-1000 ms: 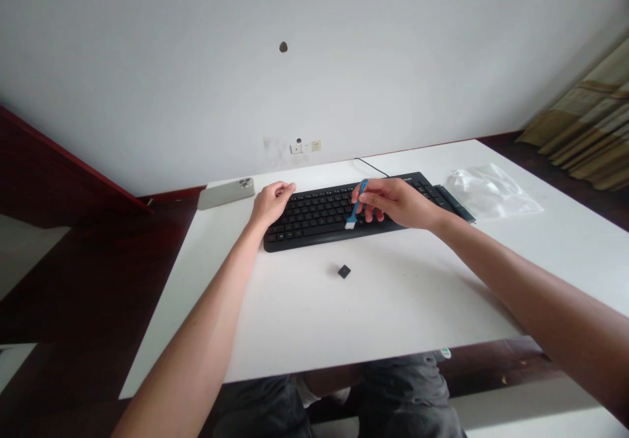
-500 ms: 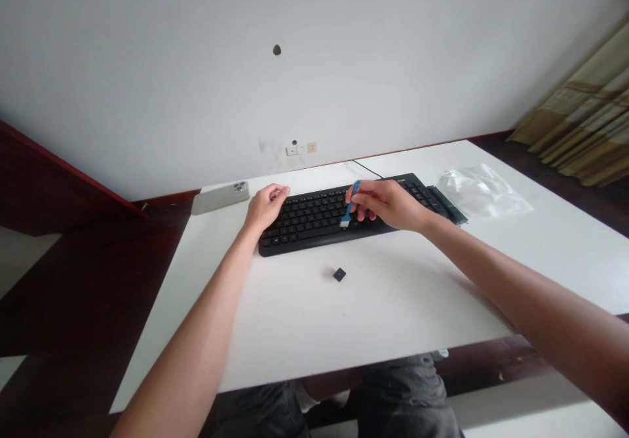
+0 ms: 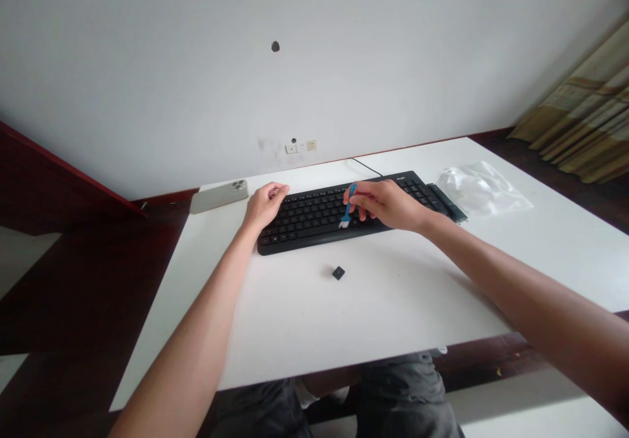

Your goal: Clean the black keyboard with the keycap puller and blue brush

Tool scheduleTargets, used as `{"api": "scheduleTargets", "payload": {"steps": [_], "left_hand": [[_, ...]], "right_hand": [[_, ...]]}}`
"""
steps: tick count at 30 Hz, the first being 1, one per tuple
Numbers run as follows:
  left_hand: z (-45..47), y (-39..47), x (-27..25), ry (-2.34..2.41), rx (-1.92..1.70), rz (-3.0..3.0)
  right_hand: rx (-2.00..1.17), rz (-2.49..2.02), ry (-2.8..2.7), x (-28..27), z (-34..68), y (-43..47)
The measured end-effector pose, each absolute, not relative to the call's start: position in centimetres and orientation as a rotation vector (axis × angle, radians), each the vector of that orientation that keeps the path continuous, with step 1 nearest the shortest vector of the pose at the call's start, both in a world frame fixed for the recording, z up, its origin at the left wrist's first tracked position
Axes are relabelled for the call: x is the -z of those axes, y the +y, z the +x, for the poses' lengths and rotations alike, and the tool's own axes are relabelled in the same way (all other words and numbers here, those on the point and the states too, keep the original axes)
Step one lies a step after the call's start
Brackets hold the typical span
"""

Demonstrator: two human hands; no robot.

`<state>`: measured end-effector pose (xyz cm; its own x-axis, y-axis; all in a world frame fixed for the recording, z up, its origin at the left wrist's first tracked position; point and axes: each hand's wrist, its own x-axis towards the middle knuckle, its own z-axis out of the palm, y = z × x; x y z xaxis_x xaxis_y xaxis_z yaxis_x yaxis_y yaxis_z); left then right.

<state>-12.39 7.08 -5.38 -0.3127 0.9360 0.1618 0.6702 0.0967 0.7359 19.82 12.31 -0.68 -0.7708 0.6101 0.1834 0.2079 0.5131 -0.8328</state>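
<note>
A black keyboard (image 3: 314,219) lies on the white table. My left hand (image 3: 265,203) rests at its left end with fingers curled in, covering the far left corner; the undersides of those fingers are hidden. Pinched in my right hand (image 3: 381,201) is a small blue brush (image 3: 348,210), held tilted above the middle-right keys. Its white bristles point down at the front row of the keyboard, near the right end of the space bar. One loose black keycap (image 3: 339,273) sits on the table in front of the keyboard.
A phone (image 3: 219,196) lies face down at the table's far left. Right of the keyboard are a dark flat item (image 3: 448,203) and a clear plastic bag (image 3: 484,189). A cable (image 3: 366,166) runs from the keyboard's back toward the wall. My legs (image 3: 403,395) are under the near edge.
The brush's bristles have shifted very slightly and now look bent or splayed against the keyboard. Both hands stay nearly in place; the whole view has moved a little.
</note>
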Motion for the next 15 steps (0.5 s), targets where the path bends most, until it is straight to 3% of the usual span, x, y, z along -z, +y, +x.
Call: {"api": "scheduleTargets", "payload": {"steps": [10, 15], "left_hand": [[-11.9, 6.8, 5.1, 2.062, -1.085, 1.614], [-9.4, 5.1, 1.9, 2.225, -0.980, 1.993]], "right_hand": [[-1.200, -0.665, -2.322, 0.7, 19.7, 12.2], [-1.129, -0.653, -2.344, 0.6, 19.8, 12.2]]}}
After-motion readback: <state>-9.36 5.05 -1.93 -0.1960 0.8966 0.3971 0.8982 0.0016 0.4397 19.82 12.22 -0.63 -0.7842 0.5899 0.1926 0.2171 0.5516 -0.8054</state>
